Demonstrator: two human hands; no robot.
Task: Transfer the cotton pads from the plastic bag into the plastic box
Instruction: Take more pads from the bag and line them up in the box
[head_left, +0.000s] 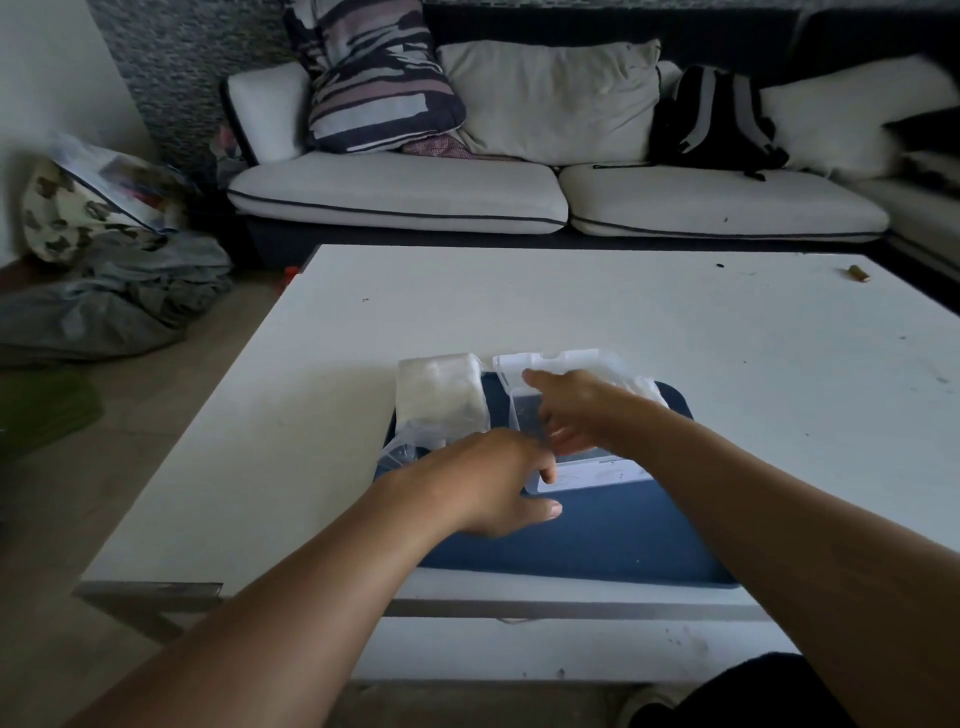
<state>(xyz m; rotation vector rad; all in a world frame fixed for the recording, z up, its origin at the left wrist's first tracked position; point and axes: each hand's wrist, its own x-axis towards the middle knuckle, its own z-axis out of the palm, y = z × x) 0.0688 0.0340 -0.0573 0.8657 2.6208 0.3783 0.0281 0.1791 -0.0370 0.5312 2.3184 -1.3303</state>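
Step in hand, as judged: opening or steadying the box, before any pad goes across.

Left hand (498, 480) low over the blue mat (597, 540), fingers curled at the near left corner of the plastic box (587, 470); thumb out straight; actual grip on the box wall not resolvable.

Right hand (566, 415) blurred, above the box, forefinger extended toward the raised clear lid (550, 364); holding anything or not: cannot tell.

Box: rigid, translucent, rectangular, white label on the near wall.

Plastic bag (441, 400) just left of the box, touching or nearly so: thin, crinkled film, mouth toward the near side.

Cotton pads (439, 387) inside the bag, a soft white block, apparently undisturbed.

Next move, likely: lid fully back, then bag mouth spread and the stack pinched out whole; film slippery, stack prone to fanning.

Table (571, 306): matt white, scuffed, flat.

Sofa (405, 192) beyond: pale cushions, dark piping.
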